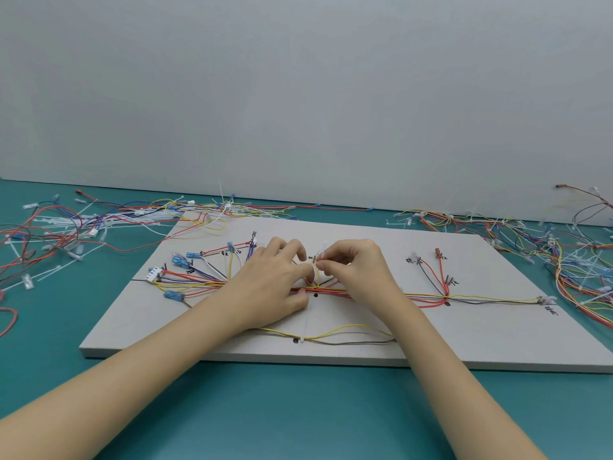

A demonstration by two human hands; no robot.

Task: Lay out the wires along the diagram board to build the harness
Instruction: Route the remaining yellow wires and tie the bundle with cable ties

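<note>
Wires of the harness trunk [335,291] run left to right across the middle of the diagram board [365,350], just under both hands. A white cable tie [321,252] stands upright from the trunk, crosswise to its long axis. The right hand [356,265] pinches the tie between narrow fingers [323,265]; the left hand [275,275] holds the tie's loop against the bundle. Loose wire piles [66,227] lie on the teal bench [298,410].
</note>
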